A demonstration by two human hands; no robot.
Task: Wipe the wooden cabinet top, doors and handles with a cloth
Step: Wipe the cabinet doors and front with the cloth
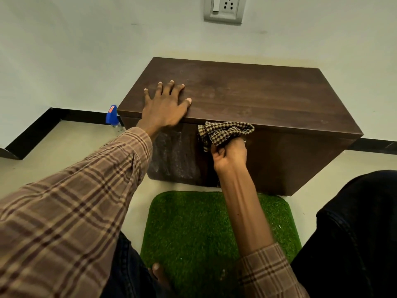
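A low dark wooden cabinet (257,97) stands against the wall. My left hand (165,104) lies flat with spread fingers on the front left part of its top. My right hand (229,154) grips a bunched brown-and-cream checked cloth (225,132) and holds it against the upper part of the cabinet's front, just under the top's front edge. The left door (174,155) shows pale dusty streaks. The cloth and hand hide any handle there.
A spray bottle with a blue head (112,117) stands on the floor at the cabinet's left end. A green grass-like mat (193,229) lies on the floor in front. My knees in dark trousers flank it. A wall socket (224,8) sits above.
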